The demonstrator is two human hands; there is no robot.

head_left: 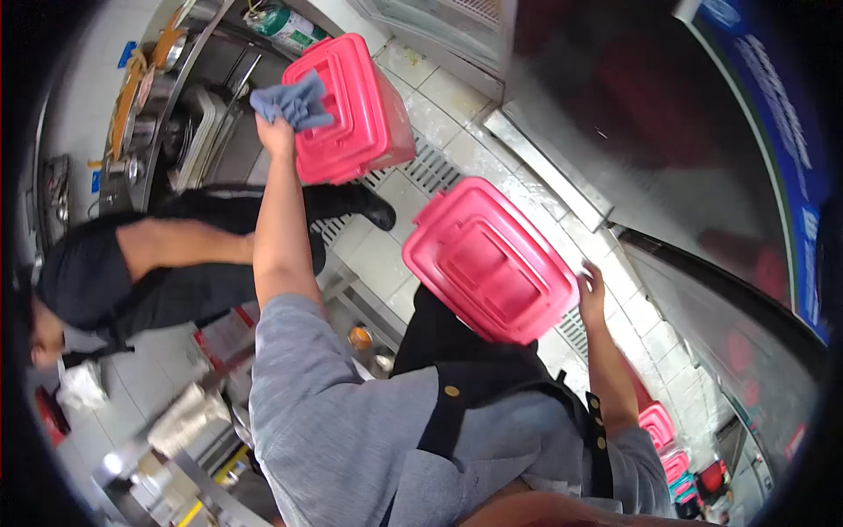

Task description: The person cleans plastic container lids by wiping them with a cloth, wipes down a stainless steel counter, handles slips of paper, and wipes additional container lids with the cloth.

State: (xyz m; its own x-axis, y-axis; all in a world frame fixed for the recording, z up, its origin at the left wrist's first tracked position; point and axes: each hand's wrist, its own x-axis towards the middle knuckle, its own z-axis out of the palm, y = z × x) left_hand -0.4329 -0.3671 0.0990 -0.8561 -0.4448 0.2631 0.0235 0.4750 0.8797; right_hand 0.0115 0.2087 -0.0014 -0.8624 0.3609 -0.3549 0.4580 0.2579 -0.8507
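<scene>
The floor (448,95) is laid with pale tiles, and glossy, wet-looking patches are spread across it. Slotted drain covers (430,167) are set into it. The right side of the view is filled by a tall fridge (632,105), which is fitted with dark glass and edged by a blue panel (774,132) printed with white lettering; pink reflections are caught in the glass. At the upper left, a whitish wall (95,101) is fronted by metal shelving (187,83), where pots (139,133) are kept.
</scene>
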